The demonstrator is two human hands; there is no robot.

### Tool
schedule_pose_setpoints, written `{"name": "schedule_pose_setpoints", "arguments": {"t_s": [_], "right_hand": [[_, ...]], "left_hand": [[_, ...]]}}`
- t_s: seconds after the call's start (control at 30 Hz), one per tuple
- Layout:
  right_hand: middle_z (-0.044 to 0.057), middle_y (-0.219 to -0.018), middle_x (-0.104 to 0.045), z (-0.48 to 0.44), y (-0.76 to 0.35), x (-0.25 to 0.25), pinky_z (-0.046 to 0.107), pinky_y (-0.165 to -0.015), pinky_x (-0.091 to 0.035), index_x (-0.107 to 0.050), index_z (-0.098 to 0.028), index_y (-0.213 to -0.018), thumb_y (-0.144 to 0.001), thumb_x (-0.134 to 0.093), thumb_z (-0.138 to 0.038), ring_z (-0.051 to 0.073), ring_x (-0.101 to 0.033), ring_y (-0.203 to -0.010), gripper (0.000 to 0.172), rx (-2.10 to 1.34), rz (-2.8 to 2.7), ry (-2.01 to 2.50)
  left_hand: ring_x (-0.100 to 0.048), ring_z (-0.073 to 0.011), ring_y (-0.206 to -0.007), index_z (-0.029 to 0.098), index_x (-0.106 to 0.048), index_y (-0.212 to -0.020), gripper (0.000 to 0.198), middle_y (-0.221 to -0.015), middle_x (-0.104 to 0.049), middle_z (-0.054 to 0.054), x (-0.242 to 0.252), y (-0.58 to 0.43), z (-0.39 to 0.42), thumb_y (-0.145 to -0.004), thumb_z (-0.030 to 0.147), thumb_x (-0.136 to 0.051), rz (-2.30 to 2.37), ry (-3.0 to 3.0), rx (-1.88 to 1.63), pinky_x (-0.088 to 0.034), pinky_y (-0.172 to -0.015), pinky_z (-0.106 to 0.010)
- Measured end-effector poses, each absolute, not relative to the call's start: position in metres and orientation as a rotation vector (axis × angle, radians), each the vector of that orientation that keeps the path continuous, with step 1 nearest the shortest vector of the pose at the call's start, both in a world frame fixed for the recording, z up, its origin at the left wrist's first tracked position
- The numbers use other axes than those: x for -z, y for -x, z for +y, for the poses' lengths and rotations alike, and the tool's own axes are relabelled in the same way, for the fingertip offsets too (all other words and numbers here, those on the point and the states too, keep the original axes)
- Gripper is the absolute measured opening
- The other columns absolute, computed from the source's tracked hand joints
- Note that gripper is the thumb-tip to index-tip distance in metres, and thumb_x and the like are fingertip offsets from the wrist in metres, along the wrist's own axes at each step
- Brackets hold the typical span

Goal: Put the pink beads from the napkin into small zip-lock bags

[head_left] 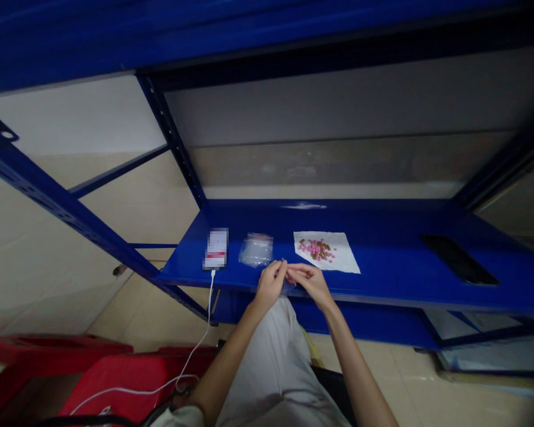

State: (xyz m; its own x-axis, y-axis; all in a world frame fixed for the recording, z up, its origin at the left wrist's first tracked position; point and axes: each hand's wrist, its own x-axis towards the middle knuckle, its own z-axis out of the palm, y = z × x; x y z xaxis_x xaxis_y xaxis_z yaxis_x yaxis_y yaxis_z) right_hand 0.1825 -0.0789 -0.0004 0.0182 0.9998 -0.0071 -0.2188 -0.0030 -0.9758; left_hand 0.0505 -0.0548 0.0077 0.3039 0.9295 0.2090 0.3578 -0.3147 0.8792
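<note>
Lap: light grey trousers (267, 356), from where I stand just below the shelf's front edge.
Red plastic furniture (115, 382): low on the person's left, with a white cable (133, 390) trailing across it and up.
Left hand (269, 283): fingers pinched together, gripping a small clear piece (287, 289) at the fingertips.
Right hand (310, 282): thumb and fingers closed on that same piece, touching the left fingertips.
Clear piece: between both hands at the shelf's front edge, mostly covered by fingers; I can't tell what it is.
Phone (216, 246): on the blue shelf (382, 249), left end, screen lit, cable plugged into its near end.
Clear plastic bags (256, 250): flat, between phone and hands.
White sheet (346, 256): just beyond the right hand, pink and brownish bits (315, 249) heaped on it.
Dark slab (460, 259): lying well to the right.
Back panel (338, 112): grey, behind everything.
</note>
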Motion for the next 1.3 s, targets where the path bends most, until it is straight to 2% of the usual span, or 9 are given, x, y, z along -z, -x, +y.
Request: {"name": "schedule_pose_setpoints", "arguments": {"t_s": [0.23, 0.37, 0.5, 0.63, 0.83, 1.0, 1.2, 1.3], "right_hand": [[0.004, -0.062, -0.069, -0.081, -0.182, -0.004, 0.026, -0.055, -0.047, -0.072, -0.014, -0.077, -0.064, -0.071, -0.039, 0.012, -0.058, -0.052, 0.029, -1.265, -1.114, 1.142], [0.004, -0.062, -0.069, -0.080, -0.182, -0.003, 0.027, -0.058, -0.051, -0.072, -0.015, -0.071, -0.059, -0.072, -0.042, 0.013, -0.060, -0.054, 0.029, -1.280, -1.097, 1.166], [0.005, -0.064, -0.070, -0.077, -0.183, 0.001, 0.030, -0.060, -0.054, -0.070, -0.015, -0.065, -0.054, -0.075, -0.043, 0.016, -0.064, -0.058, 0.031, -1.312, -1.014, 1.168], [0.006, -0.067, -0.071, -0.075, -0.181, 0.006, 0.034, -0.062, -0.056, -0.070, -0.016, -0.067, -0.053, -0.075, -0.044, 0.021, -0.066, -0.063, 0.032, -1.253, -0.910, 1.160], [0.005, -0.064, -0.070, -0.073, -0.177, 0.012, 0.033, -0.058, -0.056, -0.070, -0.016, -0.067, -0.055, -0.075, -0.042, 0.020, -0.066, -0.058, 0.029, -1.194, -0.905, 1.203], [0.004, -0.065, -0.069, -0.073, -0.177, 0.010, 0.027, -0.055, -0.056, -0.069, -0.015, -0.072, -0.060, -0.073, -0.040, 0.016, -0.065, -0.057, 0.028, -1.236, -0.974, 1.183], [0.003, -0.067, -0.069, -0.073, -0.178, 0.006, 0.027, -0.056, -0.057, -0.070, -0.015, -0.082, -0.063, -0.071, -0.041, 0.015, -0.065, -0.059, 0.032, -1.254, -0.969, 1.163], [0.003, -0.067, -0.069, -0.073, -0.178, 0.004, 0.027, -0.055, -0.057, -0.070, -0.014, -0.080, -0.062, -0.071, -0.040, 0.015, -0.064, -0.058, 0.032, -1.272, -0.939, 1.166]], "left_hand": [[-0.048, -0.0087, -0.055, 0.017, -0.050, -0.057, 0.041, -0.059, -0.049, 0.003, -0.005, -0.046, -0.049, -0.084, 0.046, -0.039, 1.184, -1.779, -0.984, -0.036, -0.055, -0.020], [-0.046, -0.0081, -0.053, 0.017, -0.047, -0.056, 0.041, -0.056, -0.047, 0.004, -0.007, -0.049, -0.046, -0.082, 0.047, -0.042, 1.189, -1.763, -0.986, -0.035, -0.055, -0.020], [-0.044, -0.0078, -0.051, 0.018, -0.048, -0.063, 0.036, -0.055, -0.045, 0.005, -0.007, -0.061, -0.043, -0.082, 0.047, -0.042, 1.118, -1.737, -0.961, -0.033, -0.051, -0.019], [-0.042, -0.0072, -0.052, 0.018, -0.045, -0.065, 0.032, -0.057, -0.042, 0.006, -0.004, -0.069, -0.041, -0.080, 0.047, -0.046, 1.060, -1.725, -1.001, -0.033, -0.052, -0.019], [-0.035, -0.0057, -0.050, 0.018, -0.036, -0.063, 0.035, -0.056, -0.033, 0.007, 0.007, -0.067, -0.044, -0.078, 0.046, -0.050, 1.035, -1.554, -1.128, -0.030, -0.050, -0.018], [-0.038, -0.0056, -0.044, 0.018, -0.038, -0.058, 0.040, -0.050, -0.036, 0.007, 0.011, -0.062, -0.040, -0.078, 0.051, -0.048, 0.936, -1.509, -1.010, -0.030, -0.044, -0.018], [-0.039, -0.0049, -0.038, 0.018, -0.039, -0.061, 0.041, -0.047, -0.041, 0.007, 0.013, -0.059, -0.036, -0.081, 0.055, -0.041, 0.923, -1.452, -0.977, -0.030, -0.040, -0.017], [-0.039, -0.0043, -0.037, 0.018, -0.040, -0.062, 0.042, -0.048, -0.042, 0.007, 0.014, -0.058, -0.036, -0.081, 0.055, -0.041, 0.911, -1.440, -0.964, -0.030, -0.039, -0.017]]}}
